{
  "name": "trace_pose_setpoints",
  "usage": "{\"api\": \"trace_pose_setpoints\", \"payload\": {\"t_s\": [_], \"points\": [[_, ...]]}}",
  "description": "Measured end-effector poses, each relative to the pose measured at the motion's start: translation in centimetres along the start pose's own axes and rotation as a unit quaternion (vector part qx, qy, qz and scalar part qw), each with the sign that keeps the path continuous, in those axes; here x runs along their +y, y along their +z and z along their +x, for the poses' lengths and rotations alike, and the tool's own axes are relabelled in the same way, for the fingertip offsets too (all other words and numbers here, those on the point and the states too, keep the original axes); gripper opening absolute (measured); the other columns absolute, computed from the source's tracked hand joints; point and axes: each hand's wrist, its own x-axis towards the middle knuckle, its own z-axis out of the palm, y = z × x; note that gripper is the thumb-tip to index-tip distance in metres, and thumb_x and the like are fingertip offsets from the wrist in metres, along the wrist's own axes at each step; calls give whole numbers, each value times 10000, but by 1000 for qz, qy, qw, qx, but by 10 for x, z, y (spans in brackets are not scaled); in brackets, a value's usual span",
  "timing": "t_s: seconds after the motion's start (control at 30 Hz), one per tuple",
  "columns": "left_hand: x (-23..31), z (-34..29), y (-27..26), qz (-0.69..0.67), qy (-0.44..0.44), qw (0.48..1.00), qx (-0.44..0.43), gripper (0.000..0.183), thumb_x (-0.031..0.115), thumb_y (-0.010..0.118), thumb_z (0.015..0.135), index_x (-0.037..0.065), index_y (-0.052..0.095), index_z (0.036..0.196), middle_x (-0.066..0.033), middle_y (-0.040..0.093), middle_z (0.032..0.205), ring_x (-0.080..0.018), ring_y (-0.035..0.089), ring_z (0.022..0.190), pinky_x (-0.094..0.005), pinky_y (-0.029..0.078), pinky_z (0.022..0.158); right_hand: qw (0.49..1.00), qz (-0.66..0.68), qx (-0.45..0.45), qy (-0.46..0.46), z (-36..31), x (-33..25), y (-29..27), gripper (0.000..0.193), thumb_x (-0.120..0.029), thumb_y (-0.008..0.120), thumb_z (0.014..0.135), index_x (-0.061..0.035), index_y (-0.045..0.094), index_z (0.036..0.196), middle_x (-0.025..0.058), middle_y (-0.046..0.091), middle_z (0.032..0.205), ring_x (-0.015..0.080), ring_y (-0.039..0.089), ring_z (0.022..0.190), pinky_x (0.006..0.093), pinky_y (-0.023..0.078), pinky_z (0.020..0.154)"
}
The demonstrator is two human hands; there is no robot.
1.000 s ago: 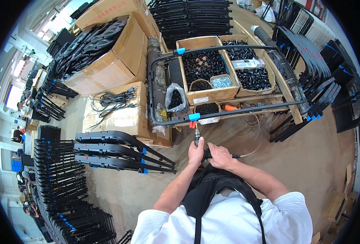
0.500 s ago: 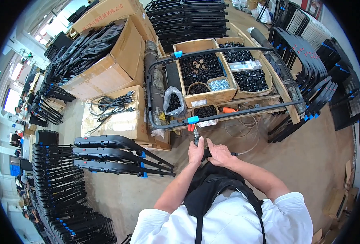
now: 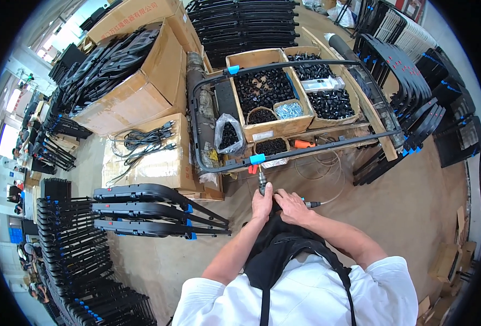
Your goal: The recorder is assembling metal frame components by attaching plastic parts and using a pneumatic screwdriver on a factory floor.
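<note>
My left hand (image 3: 261,205) is closed round the front of an air drill (image 3: 262,181), just behind its metal chuck. My right hand (image 3: 293,208) is closed over the drill's rear, where the grip is mostly hidden under the fingers. The drill's tip points away from me and meets the near bar of a large black tubular frame (image 3: 327,147), close beside a blue clip (image 3: 257,159). Whether the tip is inside the bar, I cannot see. Small red pieces (image 3: 252,169) hang just under the clip. A clear air hose (image 3: 335,196) runs off to the right from the drill.
Beneath the frame stand boxes of black plastic parts (image 3: 327,103), a tub of silver screws (image 3: 289,111) and a bag of black pieces (image 3: 229,136). An orange-handled tool (image 3: 304,144) lies nearby. Stacked black frames (image 3: 142,209) and a carton with cables (image 3: 142,163) are at left.
My right hand has shifted slightly on the drill, and more of the hose fitting shows beside it. The surroundings have slid a little left in the view. The drill tip stays by the blue clip.
</note>
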Motion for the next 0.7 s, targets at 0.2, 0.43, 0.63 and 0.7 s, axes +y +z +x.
{"api": "trace_pose_setpoints", "payload": {"t_s": [0.2, 0.43, 0.63, 0.7], "points": [[0, -8, -3, -6, -21, 999, -31, 568, 560, 662, 1034, -1, 657, 1116, -64, 654, 993, -167, 551, 929, -378, 488, 846, 998, -12, -41, 41, -4, -6, -3, 437, -43, 704, 766, -5, 592, 1187, 189, 578, 1178, 419, 616, 1069, 515, 482, 886], [1, -15, -12, -65, -10, 995, -70, 483, 493, 641, 1062, 10, 646, 1069, -53, 641, 956, -140, 539, 880, -358, 491, 794, 999, -25, -17, 15, -8, -3, 9, 431, -77, 683, 771, -22, 598, 1190, 187, 594, 1182, 396, 639, 1032, 492, 490, 860], [-16, -8, 13, 42, -55, 983, -170, 561, 534, 562, 1085, -21, 636, 1122, -113, 687, 994, -186, 602, 920, -395, 500, 821, 994, 56, -76, 55, -38, 31, -22, 590, -156, 723, 808, 2, 537, 1346, 217, 606, 1217, 437, 637, 1107, 527, 515, 974], [15, 5, 34, 179, -20, 958, -224, 587, 546, 537, 1083, -23, 644, 1176, -207, 729, 1041, -319, 691, 968, -453, 526, 876, 992, 78, -57, 82, -59, 62, -38, 645, -173, 734, 820, 6, 518, 1400, 229, 614, 1227, 448, 634, 1143, 528, 511, 1009]]}}
